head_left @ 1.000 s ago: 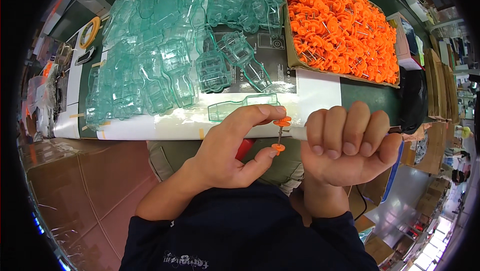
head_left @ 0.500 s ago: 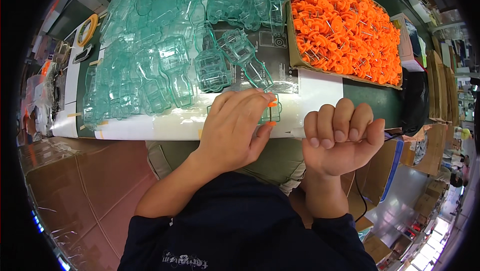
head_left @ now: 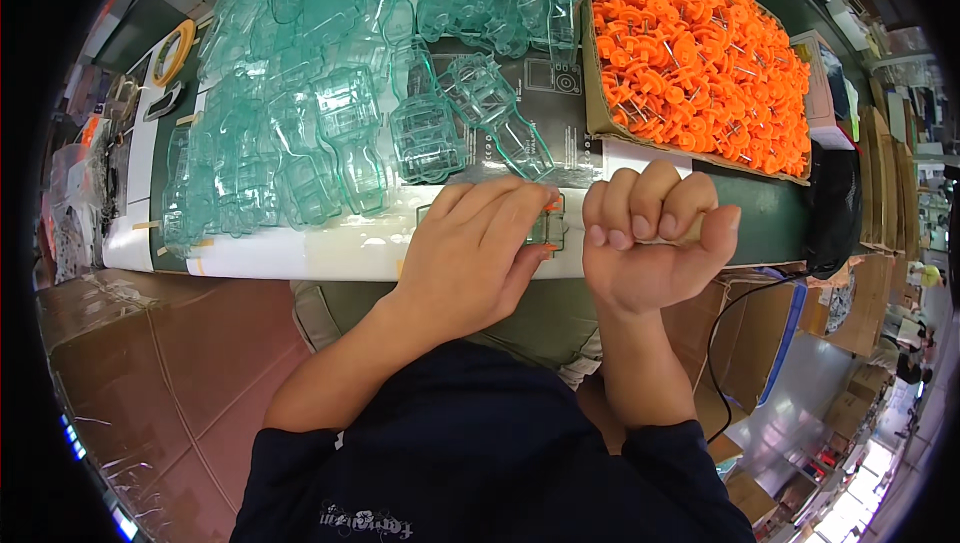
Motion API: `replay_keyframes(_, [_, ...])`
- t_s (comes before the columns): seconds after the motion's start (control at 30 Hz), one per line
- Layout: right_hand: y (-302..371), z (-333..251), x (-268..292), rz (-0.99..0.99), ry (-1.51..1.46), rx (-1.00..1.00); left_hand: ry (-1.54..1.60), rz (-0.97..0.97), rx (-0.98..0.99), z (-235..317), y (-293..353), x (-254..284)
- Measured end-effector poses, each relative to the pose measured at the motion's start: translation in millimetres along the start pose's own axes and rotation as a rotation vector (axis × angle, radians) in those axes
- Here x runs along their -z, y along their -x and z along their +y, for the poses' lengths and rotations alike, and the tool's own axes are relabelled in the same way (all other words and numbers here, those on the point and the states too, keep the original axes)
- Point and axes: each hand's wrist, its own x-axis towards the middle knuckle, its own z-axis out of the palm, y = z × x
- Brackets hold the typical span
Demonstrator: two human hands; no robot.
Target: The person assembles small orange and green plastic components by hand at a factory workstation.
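My left hand [head_left: 470, 248] is bent over a clear green plastic shell [head_left: 556, 228] at the table's front edge, hiding most of it. Its thumb and fingertips close on two small orange wheels [head_left: 550, 249], one at each side of the shell. To the right, close to the shell, my right hand [head_left: 655, 243] is raised palm up with its fingers curled in and the thumb apart. Something pale shows slightly under those fingers, too hidden to name. Just beyond my left hand lies another clear green shell [head_left: 497, 113], with a second one beside it.
Many clear green shells [head_left: 250, 133] cover the table's left and back. A cardboard box [head_left: 597, 108] full of orange wheels with metal pins stands at the back right. A yellow tape roll [head_left: 174, 53] lies far left. A black bag [head_left: 832, 208] and black cable [head_left: 712, 373] are at the right.
My right hand has moved left and slightly up, closer to the shell. A pale pointed tip that showed beside its fingers is now out of sight. My left hand stays almost in place.
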Motion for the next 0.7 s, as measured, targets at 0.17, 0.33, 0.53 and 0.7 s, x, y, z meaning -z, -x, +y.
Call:
replay_keyframes(0.17, [-5.1,8.5,-1.9,0.065,0.083,-0.053,0.011,0.021,-0.006,-2.1,-0.5,-0.7])
replay_keyframes(0.33, [-13.7,7.2,-8.8,0.116,0.172,-0.208,0.009,0.048,0.001,-5.6,2.5,-3.2])
replay_keyframes(0.53, [-16.7,8.2,-10.6,0.169,0.158,-0.252,0.008,0.031,0.007,-2.6,-0.3,-0.7])
replay_keyframes(0.7, [-7.9,2.7,-9.5,0.218,0.119,-0.202,-0.037,0.045,-0.009,-8.1,6.3,-8.1])
